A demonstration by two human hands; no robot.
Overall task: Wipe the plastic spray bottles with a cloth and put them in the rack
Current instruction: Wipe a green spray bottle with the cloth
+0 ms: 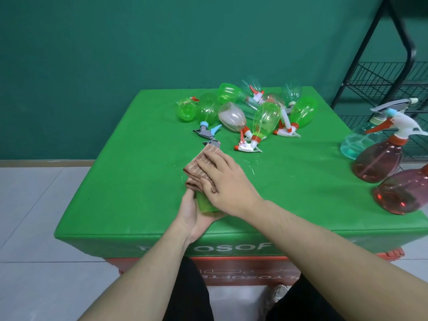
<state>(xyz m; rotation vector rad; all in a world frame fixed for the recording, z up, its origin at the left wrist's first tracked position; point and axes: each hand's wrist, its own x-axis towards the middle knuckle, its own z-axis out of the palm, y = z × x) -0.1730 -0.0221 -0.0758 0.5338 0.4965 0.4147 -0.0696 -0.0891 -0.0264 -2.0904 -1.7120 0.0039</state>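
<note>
A green spray bottle (205,203) lies over the green table, its grey nozzle (214,142) pointing away from me. My left hand (194,216) cups its base from below. My right hand (223,179) presses a brown cloth (200,163) over the bottle's body, fingers wrapped around cloth and bottle. Most of the bottle is hidden under the cloth and hand. A pile of several green and clear spray bottles (252,112) lies at the table's far middle. The black wire rack (389,79) stands beyond the table's right side.
Three bottles stand at the table's right edge: a teal one (356,142) and two reddish ones (379,161), (403,195). The green table (129,181) sits on an orange base. A green wall is behind, pale floor tiles to the left.
</note>
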